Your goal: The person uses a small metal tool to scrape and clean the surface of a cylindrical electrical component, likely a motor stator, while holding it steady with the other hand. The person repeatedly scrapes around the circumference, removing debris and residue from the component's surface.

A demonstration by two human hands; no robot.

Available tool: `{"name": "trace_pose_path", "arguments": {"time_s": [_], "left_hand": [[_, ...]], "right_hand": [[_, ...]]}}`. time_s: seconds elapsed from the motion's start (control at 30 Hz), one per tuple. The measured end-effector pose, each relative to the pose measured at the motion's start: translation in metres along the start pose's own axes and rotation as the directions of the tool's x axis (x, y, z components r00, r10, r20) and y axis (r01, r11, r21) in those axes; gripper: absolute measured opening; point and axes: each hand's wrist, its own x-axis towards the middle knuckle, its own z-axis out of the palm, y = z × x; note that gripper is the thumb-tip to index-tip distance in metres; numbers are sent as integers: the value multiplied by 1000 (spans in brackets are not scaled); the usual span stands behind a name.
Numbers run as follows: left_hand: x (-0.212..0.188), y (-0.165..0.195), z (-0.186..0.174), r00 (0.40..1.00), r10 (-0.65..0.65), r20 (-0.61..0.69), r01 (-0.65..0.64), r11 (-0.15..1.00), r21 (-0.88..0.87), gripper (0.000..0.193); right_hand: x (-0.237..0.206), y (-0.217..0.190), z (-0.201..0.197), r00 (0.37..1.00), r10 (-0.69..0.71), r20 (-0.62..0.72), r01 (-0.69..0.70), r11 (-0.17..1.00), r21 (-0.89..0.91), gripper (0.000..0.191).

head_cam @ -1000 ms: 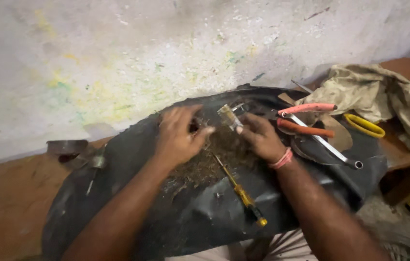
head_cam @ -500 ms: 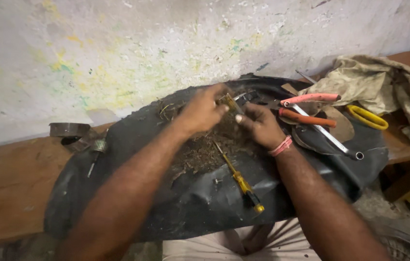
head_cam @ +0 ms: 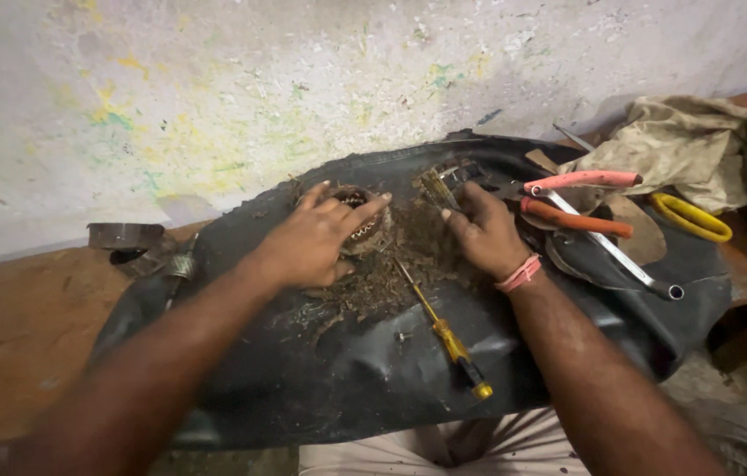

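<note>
Left hand (head_cam: 316,240) spread palm-down over a round, rusty toothed part (head_cam: 361,225), fingers splayed across its top and touching it, not closed around it. Right hand (head_cam: 485,233) just beside, to the right, fingers curled together and pinching a small metal piece (head_cam: 438,188) at its lower end; exact grip hard to make out, since dirt and the fingers hide the contact. Pink band at the right wrist.

Both hands resting on a black rubber sheet (head_cam: 365,370) draped over a wooden bench (head_cam: 21,326). Between the hands, a heap of brown debris (head_cam: 391,273) scattered on the rubber. Yellow-handled screwdriver (head_cam: 444,330) lying diagonally below the debris, tip toward the hands, handle toward the near edge. Right of the right hand, pliers with pink and orange grips (head_cam: 576,198), and across them a long metal socket wrench (head_cam: 616,256) angled down to the right. Farther right, yellow-handled scissors (head_cam: 691,219) partly under a crumpled tan cloth (head_cam: 699,141). At far left on the bench, a dull metal ring (head_cam: 125,235), well apart from the hands. Stained, paint-flecked wall (head_cam: 215,88) behind.
</note>
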Motion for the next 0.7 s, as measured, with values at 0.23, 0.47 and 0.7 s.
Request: {"name": "trace_pose_path", "arguments": {"time_s": [0.23, 0.47, 0.7], "left_hand": [[8, 2, -1, 982, 46, -182, -70, 990, -126, 112], [21, 35, -1, 980, -184, -72, 176, 978, -113, 115], [28, 44, 22, 928, -195, -317, 186, 981, -56, 112]], "right_hand": [[-3, 10, -3, 996, 70, 59, -64, 993, -96, 21], [-4, 9, -4, 997, -7, 77, 17, 991, -130, 22], [-9, -4, -5, 999, -11, -35, 1, 966, -259, 21]]}}
